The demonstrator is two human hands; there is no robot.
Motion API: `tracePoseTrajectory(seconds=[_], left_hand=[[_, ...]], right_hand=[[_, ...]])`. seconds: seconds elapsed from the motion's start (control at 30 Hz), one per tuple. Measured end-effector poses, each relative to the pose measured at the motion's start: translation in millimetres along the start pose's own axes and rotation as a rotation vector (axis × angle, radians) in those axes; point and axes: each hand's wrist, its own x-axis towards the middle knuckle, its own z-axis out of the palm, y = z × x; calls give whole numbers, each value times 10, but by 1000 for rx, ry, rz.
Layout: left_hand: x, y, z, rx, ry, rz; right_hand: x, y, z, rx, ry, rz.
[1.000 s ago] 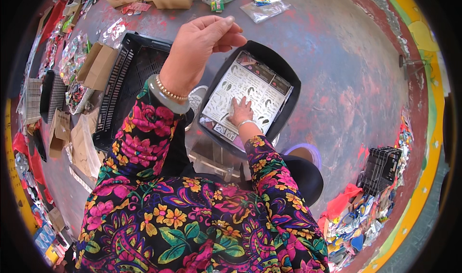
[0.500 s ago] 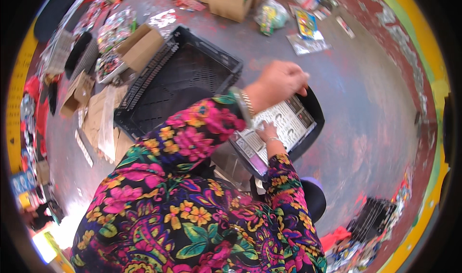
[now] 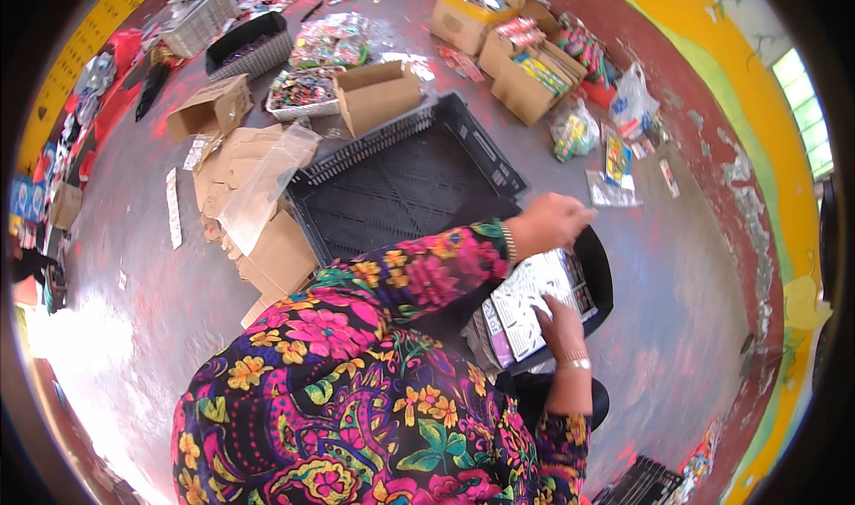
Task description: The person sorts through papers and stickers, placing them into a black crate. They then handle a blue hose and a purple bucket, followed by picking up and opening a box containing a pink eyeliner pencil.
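My left hand (image 3: pixel 550 223) reaches across my body to the far rim of a black tray (image 3: pixel 598 264). Its fingers are curled, and what they hold, if anything, is hidden. My right hand (image 3: pixel 561 320) lies flat with fingers spread on a stack of white printed sheets (image 3: pixel 525 302) inside that tray. Both forearms wear floral sleeves, with a bracelet on each wrist. The tray sits tilted in front of me, just right of a large empty black crate (image 3: pixel 401 184).
Flattened cardboard (image 3: pixel 267 238) and a clear plastic sleeve lie left of the crate. Open cardboard boxes (image 3: pixel 521 69) with colourful packets stand at the back, near mesh baskets (image 3: pixel 249 46). Loose packets (image 3: pixel 614 162) lie on the grey floor at right. A dark round seat (image 3: pixel 543 398) is beneath me.
My left hand has come down from a raised position to the tray's far rim. The view has swung, bringing the crate and boxes into sight. My right hand stays on the sheets.
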Motion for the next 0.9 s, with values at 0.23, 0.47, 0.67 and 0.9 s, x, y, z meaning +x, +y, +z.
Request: tracePoseTrajectory(seconds=[0.23, 0.47, 0.67, 0.9], left_hand=[[-1503, -1481, -1726, 550, 468, -713], [-3228, -1291, -1770, 466, 839, -1380], [-3514, -1777, -1368, -356, 929, -1549], [-3468, -1906, -1718, 723, 840, -1234]], right_hand=[[-269, 907, -88, 50, 84, 266], [-72, 958, -10, 170, 120, 243], [78, 632, -264, 107, 36, 135], [45, 615, -91, 95, 123, 167]])
